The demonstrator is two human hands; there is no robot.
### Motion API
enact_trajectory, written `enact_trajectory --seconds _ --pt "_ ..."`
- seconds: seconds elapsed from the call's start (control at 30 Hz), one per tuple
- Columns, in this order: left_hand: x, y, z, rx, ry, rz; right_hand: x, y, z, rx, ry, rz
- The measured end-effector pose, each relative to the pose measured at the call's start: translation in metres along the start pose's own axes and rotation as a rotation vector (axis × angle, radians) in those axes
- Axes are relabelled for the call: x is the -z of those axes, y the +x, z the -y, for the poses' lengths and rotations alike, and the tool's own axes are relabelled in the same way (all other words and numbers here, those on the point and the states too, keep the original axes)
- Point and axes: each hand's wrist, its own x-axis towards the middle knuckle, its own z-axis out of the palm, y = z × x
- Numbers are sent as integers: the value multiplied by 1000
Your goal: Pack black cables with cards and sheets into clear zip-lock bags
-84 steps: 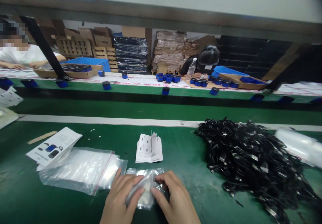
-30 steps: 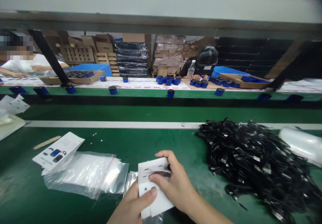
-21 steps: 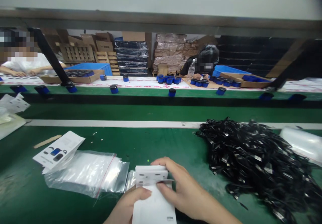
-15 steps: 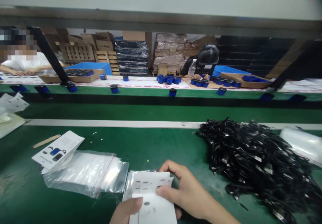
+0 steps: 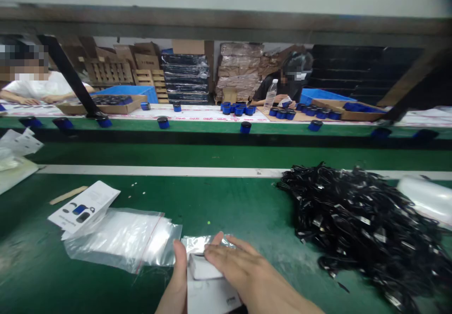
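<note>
Low in the centre, a white printed leaflet [image 5: 211,297] is bent over at its top edge, between my two hands. My left hand [image 5: 173,283] holds its left side, thumb pointing up along the edge; the other fingers are mostly hidden. Across its folded top and right side lies my right hand [image 5: 249,274], fingers wrapped over the paper. A clear plastic bag [image 5: 193,243] shows just beyond the fold. To the left is a stack of clear zip bags [image 5: 116,241], partly under another leaflet [image 5: 84,208] printed with blue and black product pictures.
A big heap of black cables [image 5: 353,229] covers the right side, beside a roll of clear plastic [image 5: 425,198]. A wooden stick [image 5: 68,195] lies at left. Blue-and-black round items [image 5: 245,127] line the far ledge. Two people work behind it, near a plastic bottle [image 5: 271,96].
The leaflet's upper part has been folded down, hiding its printed side. My right hand has moved from gripping the right edge to lying across the fold.
</note>
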Motion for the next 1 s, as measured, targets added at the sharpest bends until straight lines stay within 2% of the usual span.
enact_trajectory --seconds 0.03,0.1,0.2,0.27,0.33,0.43,0.5,0.6,0.67,0.7,0.77,0.83,0.87,0.93,1.0 --pt "0 1 -2 68 -22 16 -7 -4 -4 65 -55 0" --pt "2 4 -3 153 -8 6 -17 -9 -7 101 -159 15" --pt "12 7 2 115 85 -34 -15 -12 -4 85 -213 21" --pt "21 7 4 67 136 -48 -4 -9 2 29 -130 54" --pt "29 5 5 31 182 -65 7 -8 7 -144 11 14" --pt "32 -2 5 -14 219 -73 10 -10 6 -517 265 -137" --pt "26 -6 9 -96 203 -49 1 -14 2 -642 541 -162" --pt "11 -9 20 -379 242 7 -18 -15 -5 -603 1011 -60" --pt "4 -8 26 -596 363 25 -26 -13 -7 -575 1151 -16" --pt "3 -7 27 -676 438 23 -27 -12 -6 -581 1164 -31" --pt "5 -8 23 -719 584 -11 -25 -11 -4 -605 1089 -113" --pt "10 -11 14 -616 674 -23 -18 -12 0 -596 872 -194" --pt "13 -13 8 -531 687 -9 -14 -12 2 -577 743 -192" --pt "17 -16 -3 -390 674 33 -7 -13 6 -529 532 -137" --pt "20 -17 -9 -334 674 44 -3 -13 9 -492 418 -79"
